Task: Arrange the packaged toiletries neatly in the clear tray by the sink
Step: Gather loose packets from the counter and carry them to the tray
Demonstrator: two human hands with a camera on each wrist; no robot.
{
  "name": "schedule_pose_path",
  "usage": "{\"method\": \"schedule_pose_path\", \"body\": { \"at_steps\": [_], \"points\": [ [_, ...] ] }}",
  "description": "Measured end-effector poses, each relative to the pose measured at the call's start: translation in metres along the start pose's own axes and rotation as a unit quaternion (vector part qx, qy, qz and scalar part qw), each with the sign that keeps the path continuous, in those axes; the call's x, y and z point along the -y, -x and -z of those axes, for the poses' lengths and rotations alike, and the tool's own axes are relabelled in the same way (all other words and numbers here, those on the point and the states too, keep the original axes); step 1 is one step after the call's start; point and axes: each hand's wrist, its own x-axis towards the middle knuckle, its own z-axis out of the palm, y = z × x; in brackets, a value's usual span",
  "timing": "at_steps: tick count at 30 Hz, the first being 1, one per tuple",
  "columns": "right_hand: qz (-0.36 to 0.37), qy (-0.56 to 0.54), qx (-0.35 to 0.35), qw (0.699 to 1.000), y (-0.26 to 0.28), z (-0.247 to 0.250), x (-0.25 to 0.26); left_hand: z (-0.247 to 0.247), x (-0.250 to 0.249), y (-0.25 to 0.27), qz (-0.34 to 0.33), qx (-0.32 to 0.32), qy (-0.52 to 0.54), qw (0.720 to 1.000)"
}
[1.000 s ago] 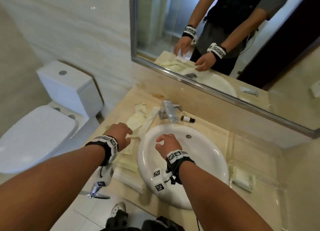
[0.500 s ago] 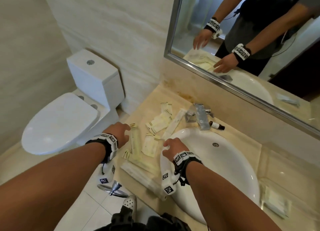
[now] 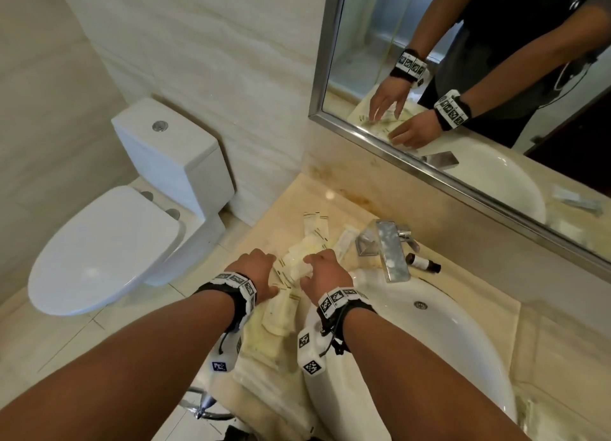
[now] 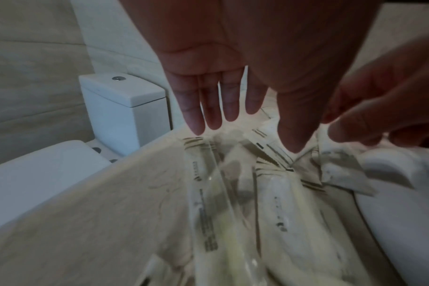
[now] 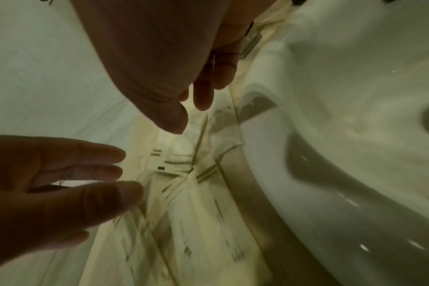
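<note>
Toilet [image 3: 109, 242] standing left of the counter [image 3: 334, 199]; sink [image 3: 463, 341] sitting to the right, tap [image 3: 390, 252] behind it. Packets [image 3: 297, 265] lying in a loose heap on the counter between the toilet side and the sink rim (small brown bottle [image 3: 423, 262] beside the tap). Left hand [image 3: 254, 272] reaching over the heap, fingers [image 4: 208, 104] straight and spread, tips near the wrappers, gripping nothing. Right hand [image 3: 325, 272] hovering at the sink rim, thumb [image 5: 169, 112] and fingers parted over a packet, not closing on it. Clear tray not identifiable.
</note>
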Motion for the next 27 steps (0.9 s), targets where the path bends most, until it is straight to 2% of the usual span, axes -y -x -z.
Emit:
{"method": "schedule_pose_path", "body": {
  "at_steps": [6,13,15,22,27],
  "points": [
    [-0.026,0.018,0.03,0.999,-0.043,0.022,0.0,0.002,-0.02,-0.033,-0.003,0.002,-0.009,1.0],
    [-0.039,0.007,0.056,0.998,-0.081,0.02,-0.002,0.002,-0.026,-0.055,0.002,0.002,-0.01,1.0],
    [-0.043,0.002,0.074,0.996,-0.086,0.019,-0.003,0.006,-0.026,-0.058,0.007,0.007,-0.012,1.0],
    [-0.046,0.059,0.066,0.995,-0.09,0.016,0.003,0.007,-0.021,-0.057,-0.003,0.056,-0.039,0.998],
    [-0.047,0.038,0.067,0.996,-0.091,0.015,0.004,0.002,-0.023,-0.052,-0.036,0.091,-0.081,0.992]
  ]
}}
